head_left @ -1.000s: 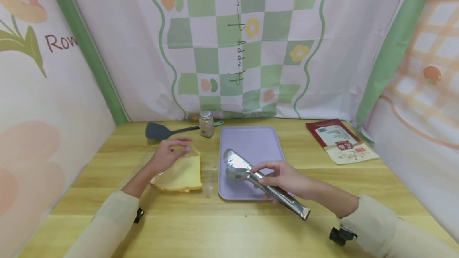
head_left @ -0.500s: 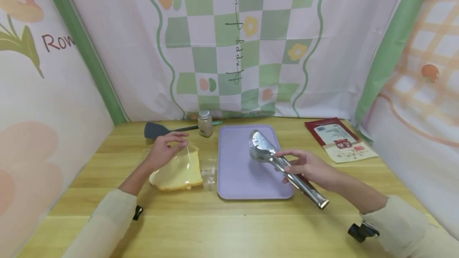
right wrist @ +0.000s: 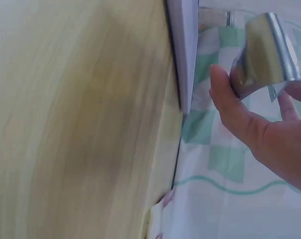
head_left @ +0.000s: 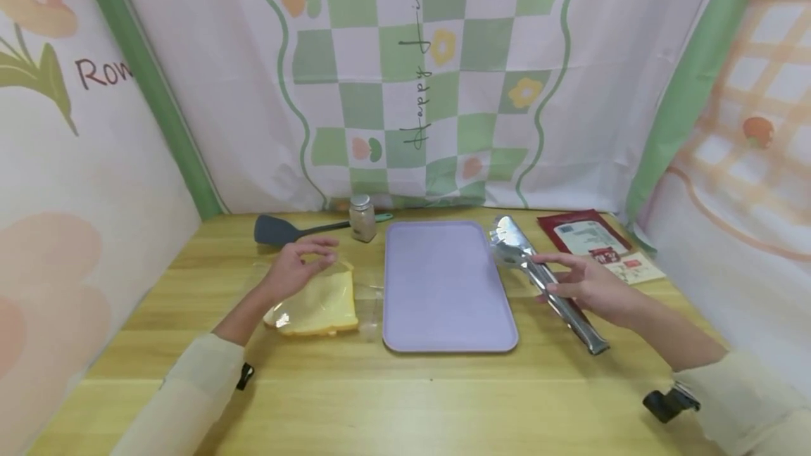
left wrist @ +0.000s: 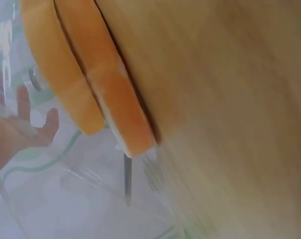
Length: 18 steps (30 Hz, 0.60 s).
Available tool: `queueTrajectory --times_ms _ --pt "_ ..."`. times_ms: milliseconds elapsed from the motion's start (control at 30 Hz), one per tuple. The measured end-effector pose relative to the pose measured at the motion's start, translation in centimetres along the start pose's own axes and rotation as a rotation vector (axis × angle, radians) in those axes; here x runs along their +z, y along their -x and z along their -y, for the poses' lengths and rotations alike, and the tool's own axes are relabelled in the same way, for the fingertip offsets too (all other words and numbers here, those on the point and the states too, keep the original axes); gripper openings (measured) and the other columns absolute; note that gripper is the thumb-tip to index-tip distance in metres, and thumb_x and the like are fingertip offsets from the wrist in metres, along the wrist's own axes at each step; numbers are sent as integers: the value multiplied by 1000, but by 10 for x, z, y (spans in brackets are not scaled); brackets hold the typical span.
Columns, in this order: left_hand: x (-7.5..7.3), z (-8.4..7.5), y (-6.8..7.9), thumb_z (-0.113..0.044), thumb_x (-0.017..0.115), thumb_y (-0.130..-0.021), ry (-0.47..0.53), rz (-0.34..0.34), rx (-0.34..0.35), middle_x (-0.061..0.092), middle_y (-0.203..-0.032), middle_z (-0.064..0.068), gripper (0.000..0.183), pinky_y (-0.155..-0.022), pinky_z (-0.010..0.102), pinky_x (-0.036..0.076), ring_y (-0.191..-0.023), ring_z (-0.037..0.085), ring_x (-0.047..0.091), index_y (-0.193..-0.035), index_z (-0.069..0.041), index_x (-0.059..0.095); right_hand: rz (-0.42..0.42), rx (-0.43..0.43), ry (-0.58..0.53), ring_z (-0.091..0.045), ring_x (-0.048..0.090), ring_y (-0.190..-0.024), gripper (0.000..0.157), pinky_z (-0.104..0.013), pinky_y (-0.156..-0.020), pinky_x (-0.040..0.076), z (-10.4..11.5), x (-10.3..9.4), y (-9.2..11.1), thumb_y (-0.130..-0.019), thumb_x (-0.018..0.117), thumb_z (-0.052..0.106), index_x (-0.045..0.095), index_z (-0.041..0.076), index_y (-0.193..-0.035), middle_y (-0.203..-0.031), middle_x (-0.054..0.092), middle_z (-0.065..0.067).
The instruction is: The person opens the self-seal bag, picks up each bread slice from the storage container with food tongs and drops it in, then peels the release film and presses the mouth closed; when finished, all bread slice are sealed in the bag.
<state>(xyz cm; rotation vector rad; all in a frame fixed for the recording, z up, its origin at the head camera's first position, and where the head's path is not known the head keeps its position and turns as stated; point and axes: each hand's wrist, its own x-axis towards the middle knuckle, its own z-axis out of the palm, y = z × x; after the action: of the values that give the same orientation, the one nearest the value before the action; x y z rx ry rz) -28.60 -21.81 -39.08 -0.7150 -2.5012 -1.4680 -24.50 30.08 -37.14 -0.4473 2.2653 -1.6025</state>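
Observation:
My right hand point(head_left: 586, 288) holds metal food tongs point(head_left: 550, 283) above the table, just right of the lilac tray point(head_left: 450, 287). In the right wrist view, the tongs' rear end point(right wrist: 264, 52) sticks out toward the camera between my thumb and fingers. My left hand point(head_left: 294, 271) is over the bread point(head_left: 319, 305), thumb and forefinger together at the lifted film of a clear plastic bag point(head_left: 370, 312). Through that film the left wrist view shows two stacked slices, the upper one point(left wrist: 65, 69) and the lower one point(left wrist: 113, 79), and part of my left hand.
Behind the bread lie a dark spatula point(head_left: 279, 229) and a glass jar point(head_left: 362, 220) with a metal lid. A red and cream packet point(head_left: 589, 231) lies at the right, partly behind my right hand. A patterned curtain point(head_left: 418, 90) closes off the back of the wooden table point(head_left: 355, 400).
My right hand has carried the tongs rightward from over the tray to beside it, near the packet. My left hand has stayed over the bread, with only slight movement of the film.

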Motion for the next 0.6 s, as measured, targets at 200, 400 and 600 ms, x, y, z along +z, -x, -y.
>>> queueTrajectory --times_ms 200,400,600 --pt "0 2 1 -2 68 -92 6 11 -6 61 -129 24 17 -89 44 50 -126 43 50 -103 10 70 -47 65 60 -34 69 -100 58 -40 -71 58 -14 -15 0 -96 63 11 38 5 -149 -131 53 -37" --pt "-1 2 5 -7 70 -91 20 15 -20 63 -130 18 19 -101 55 44 -129 37 50 -105 6 71 -72 90 64 -26 72 -91 55 -29 -60 53 -22 -28 -6 -94 67 10 46 8 -145 -110 68 -29" --pt "1 -5 5 -2 68 -91 10 22 8 61 -128 25 17 -110 62 30 -128 44 49 -103 10 70 -47 100 19 -25 71 -89 48 -28 -61 53 -29 -40 -9 -92 69 8 56 18 -137 -101 71 -22"
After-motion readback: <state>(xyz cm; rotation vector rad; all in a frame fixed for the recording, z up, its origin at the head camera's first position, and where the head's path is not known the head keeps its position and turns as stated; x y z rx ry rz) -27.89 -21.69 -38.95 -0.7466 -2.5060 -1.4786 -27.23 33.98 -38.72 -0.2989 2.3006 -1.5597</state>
